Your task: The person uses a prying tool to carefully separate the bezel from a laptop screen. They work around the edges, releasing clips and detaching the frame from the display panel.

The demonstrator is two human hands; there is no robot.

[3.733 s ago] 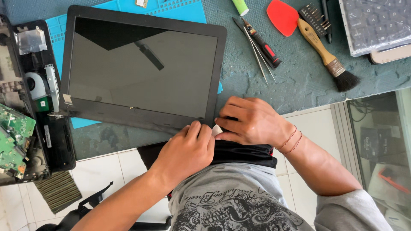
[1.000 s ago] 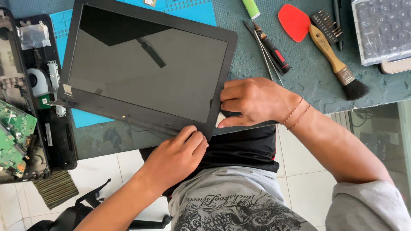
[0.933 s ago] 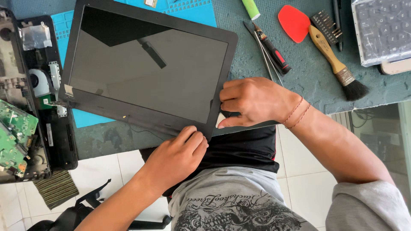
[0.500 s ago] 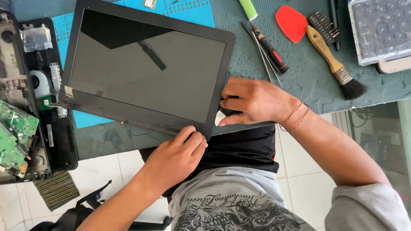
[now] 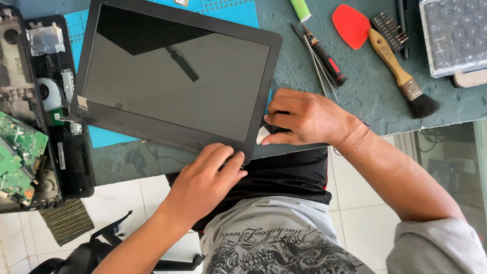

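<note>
A black laptop screen panel (image 5: 177, 81) lies face up on the green table, partly over a blue mat (image 5: 223, 10). My left hand (image 5: 205, 177) presses flat on the panel's near right corner. My right hand (image 5: 304, 116) sits against the panel's right edge and pinches a small white pick (image 5: 262, 136) at the bezel seam, fingers closed on it.
An opened laptop base (image 5: 45, 101) with a green circuit board (image 5: 18, 162) lies at the left. At the back right are a black-and-red screwdriver (image 5: 327, 61), tweezers (image 5: 317, 66), a red pick (image 5: 350, 25), a brush (image 5: 401, 76), a bit set (image 5: 388, 28) and a wrapped keyboard (image 5: 454, 35).
My right hand has slid a little along the panel's right edge with the white pick. My left hand stays pressed on the near corner.
</note>
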